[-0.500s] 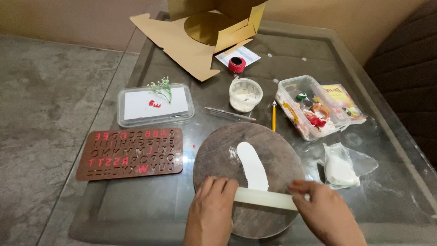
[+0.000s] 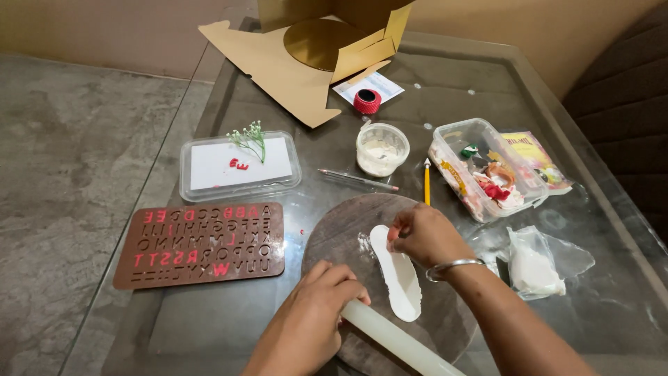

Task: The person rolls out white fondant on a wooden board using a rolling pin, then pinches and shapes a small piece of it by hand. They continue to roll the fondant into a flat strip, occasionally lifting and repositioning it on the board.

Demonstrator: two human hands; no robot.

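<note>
Two hands work over a flattened strip of white dough [image 2: 398,273] that lies on a round dark board [image 2: 348,230] at the near middle of the glass counter [image 2: 445,104]. The right hand [image 2: 426,233] rests on the far end of the strip, its fingers curled and pinching the dough's edge; a metal bangle [image 2: 452,267] sits on its wrist. The left hand [image 2: 313,317] is closed around one end of a pale rolling pin [image 2: 396,341], which lies on the near part of the board, just beside the near end of the dough and slanting off toward the near right.

Left of the board lies a brown letter stencil [image 2: 202,244] with red-filled cutouts. Beyond it sits a clear shallow box [image 2: 240,167] with a white sheet, small red bits and a sprig of tiny white flowers [image 2: 252,138] on top. Just past the board lie a thin grey pen [image 2: 358,179] and a yellow pencil [image 2: 426,182], with a small round tub [image 2: 381,148] of white stuff behind them. To the right stands a clear tub [image 2: 480,167] of mixed coloured bits, and nearer, a clear bag [image 2: 539,261] holding a white lump. At the far side lie a red spool [image 2: 367,102] and an opened cardboard box [image 2: 306,49] with a gold round board inside.
</note>
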